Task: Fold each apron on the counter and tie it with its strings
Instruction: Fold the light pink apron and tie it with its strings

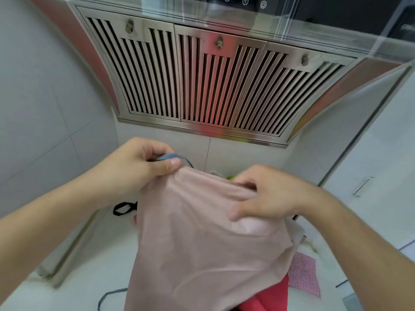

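Left hand (pixel 137 162) pinched the pink apron (pixel 202 239) by its top edge and blue string (pixel 170 156); right hand (pixel 265 194) gripped the opposite corner, above the surface (pixel 89 254).

Steel range hood (pixel 202 86) overhead: three slatted filter panels, each with a small knob near its top. Dark glass control strip (pixel 235 2) with round touch icons above it. Pale tiled wall (pixel 40 97) at left. White cabinet door (pixel 381 153) at right, bearing a metal bar handle (pixel 362 186). White worktop (pixel 94 254) below.
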Motion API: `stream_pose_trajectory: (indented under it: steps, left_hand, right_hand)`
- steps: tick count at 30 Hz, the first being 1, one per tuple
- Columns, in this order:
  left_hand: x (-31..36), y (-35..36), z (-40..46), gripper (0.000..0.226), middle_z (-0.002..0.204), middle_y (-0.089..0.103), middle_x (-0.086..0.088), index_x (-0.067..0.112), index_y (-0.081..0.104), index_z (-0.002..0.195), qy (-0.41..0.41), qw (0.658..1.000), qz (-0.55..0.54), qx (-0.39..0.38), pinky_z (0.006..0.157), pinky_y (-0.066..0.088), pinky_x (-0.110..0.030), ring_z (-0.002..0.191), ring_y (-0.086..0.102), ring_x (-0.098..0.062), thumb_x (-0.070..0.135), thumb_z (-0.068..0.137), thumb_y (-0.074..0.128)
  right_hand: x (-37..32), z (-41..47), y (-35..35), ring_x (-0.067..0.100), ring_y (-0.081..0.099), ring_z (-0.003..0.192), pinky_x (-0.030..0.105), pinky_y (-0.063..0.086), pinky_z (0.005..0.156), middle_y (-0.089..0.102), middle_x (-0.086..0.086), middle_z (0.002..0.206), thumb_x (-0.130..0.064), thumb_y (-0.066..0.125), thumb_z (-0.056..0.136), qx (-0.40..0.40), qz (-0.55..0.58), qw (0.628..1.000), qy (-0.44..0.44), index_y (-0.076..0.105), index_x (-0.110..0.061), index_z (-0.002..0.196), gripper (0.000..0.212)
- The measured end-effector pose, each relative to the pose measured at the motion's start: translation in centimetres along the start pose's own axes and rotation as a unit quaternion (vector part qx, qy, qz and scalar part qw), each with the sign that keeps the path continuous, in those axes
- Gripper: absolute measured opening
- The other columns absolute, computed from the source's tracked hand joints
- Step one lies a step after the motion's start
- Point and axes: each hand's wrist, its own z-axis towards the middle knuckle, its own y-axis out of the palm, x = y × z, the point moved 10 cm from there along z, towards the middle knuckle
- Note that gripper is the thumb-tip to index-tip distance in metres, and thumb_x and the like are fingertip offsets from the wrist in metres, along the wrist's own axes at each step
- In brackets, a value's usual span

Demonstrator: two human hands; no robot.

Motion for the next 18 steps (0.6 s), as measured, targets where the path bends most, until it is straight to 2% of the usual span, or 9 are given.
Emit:
stream_pose_trajectory:
  steps: [3,5,8,10,13,15,17,18]
  left_hand:
    - [0.2,-2.0,-0.3,0.022,0.059,0.059,0.008,0.024,0.069,0.079,0.047,0.986,0.146,0.073,0.056,0.038,-0.026,0.056,0.049,-0.013,0.026,0.101,0.067]
    - [0.1,-2.2,-0.3,0.024,0.058,0.06,0.008,0.024,0.068,0.077,0.052,0.973,0.205,0.088,0.058,0.04,-0.03,0.055,0.05,-0.012,0.027,0.101,0.065]
    - [-1.4,-1.4,0.0,0.028,0.052,0.046,0.005,0.019,0.072,0.08,0.002,0.992,0.124,0.017,0.053,0.031,-0.03,0.051,0.037,-0.018,0.028,0.104,0.06]
    - [-2.2,-1.4,0.2,0.03,0.057,0.041,-0.003,0.017,0.074,0.082,-0.026,0.997,0.069,0.001,0.05,0.026,-0.028,0.054,0.031,-0.02,0.028,0.105,0.058]
    - [-3.8,-3.2,0.8,0.033,0.053,0.032,-0.002,0.002,0.071,0.086,-0.072,0.996,-0.006,0.056,0.043,0.026,-0.021,0.047,0.029,-0.018,0.019,0.108,0.053]
    - [-5.3,-4.6,0.9,0.032,0.052,0.031,0.001,-0.003,0.068,0.091,-0.109,0.988,-0.037,0.101,0.046,0.034,-0.023,0.047,0.036,-0.02,0.017,0.109,0.051]
    - [-6.8,-6.3,0.7,0.024,0.055,0.045,-0.001,-0.002,0.065,0.101,-0.14,0.974,-0.002,0.176,0.05,0.042,-0.028,0.053,0.048,-0.025,0.016,0.109,0.053]
    - [-7.2,-6.9,0.4,0.02,0.067,0.059,-0.004,0.0,0.06,0.113,-0.152,0.965,0.054,0.208,0.054,0.047,-0.029,0.062,0.057,-0.027,0.018,0.107,0.056]
  right_hand:
    - [5.9,-2.0,0.9,0.01,0.047,0.056,0.031,0.037,0.055,0.055,0.001,0.064,-0.053,0.089,0.07,-0.128,-0.1,0.981,0.11,0.063,-0.011,0.081,0.051]
    - [8.4,-3.1,0.3,0.011,0.046,0.056,0.031,0.035,0.054,0.051,-0.003,0.062,-0.046,0.089,0.073,-0.131,-0.134,0.97,0.155,0.059,-0.012,0.076,0.045]
    - [10.5,-4.2,-1.2,0.009,0.059,0.056,0.031,0.047,0.055,0.063,-0.008,0.063,-0.039,0.088,0.071,-0.084,-0.105,0.971,0.197,0.062,-0.023,0.069,0.031]
    - [11.6,-4.7,-1.9,0.01,0.064,0.062,0.033,0.053,0.059,0.069,-0.008,0.068,-0.039,0.086,0.072,-0.073,-0.134,0.967,0.205,0.065,-0.027,0.071,0.024]
    - [13.7,-5.7,-3.3,0.007,0.063,0.058,0.029,0.057,0.057,0.067,-0.005,0.068,-0.035,0.082,0.08,-0.055,-0.17,0.956,0.234,0.064,-0.024,0.071,0.023]
    - [14.5,-6.4,-3.8,0.009,0.067,0.059,0.028,0.06,0.055,0.069,-0.003,0.068,-0.032,0.084,0.08,-0.036,-0.116,0.963,0.242,0.066,-0.022,0.069,0.024]
    - [13.9,-6.6,-4.1,0.01,0.068,0.067,0.025,0.056,0.053,0.071,-0.005,0.071,-0.032,0.086,0.081,-0.012,-0.07,0.976,0.207,0.069,-0.023,0.074,0.02]
    - [13.1,-6.5,-4.2,0.007,0.067,0.069,0.023,0.054,0.055,0.072,-0.008,0.075,-0.03,0.086,0.082,0.005,-0.046,0.983,0.18,0.071,-0.024,0.079,0.016]
